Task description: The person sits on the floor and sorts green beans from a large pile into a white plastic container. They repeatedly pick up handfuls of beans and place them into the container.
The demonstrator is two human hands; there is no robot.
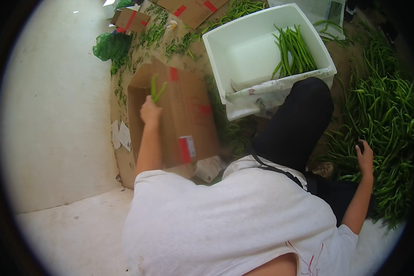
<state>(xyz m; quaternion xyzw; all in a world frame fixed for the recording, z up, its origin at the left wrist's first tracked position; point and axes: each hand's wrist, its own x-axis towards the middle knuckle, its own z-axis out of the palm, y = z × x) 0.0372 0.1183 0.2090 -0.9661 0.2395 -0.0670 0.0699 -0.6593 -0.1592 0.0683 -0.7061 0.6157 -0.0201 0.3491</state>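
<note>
My left hand (150, 112) is raised over an open brown cardboard box (179, 115) and grips a couple of long green beans (157, 90) that stick up from my fingers. My right hand (365, 155) reaches out to the right and rests on a large heap of green beans (386, 119) on the floor; its fingers curl around something dark, and I cannot make out what it is. A white plastic tub (244, 55) stands ahead of my black-trousered knee (299, 119), with a bundle of aligned green beans (293, 50) lying inside it on the right.
Scattered beans and trimmings (170, 41) lie on flattened brown cardboard (193, 11) beyond the box. A green plastic bag (110, 46) sits at the far left of the cardboard. Pale smooth floor (55, 115) stretches to the left. Paper scraps (120, 135) lie beside the box.
</note>
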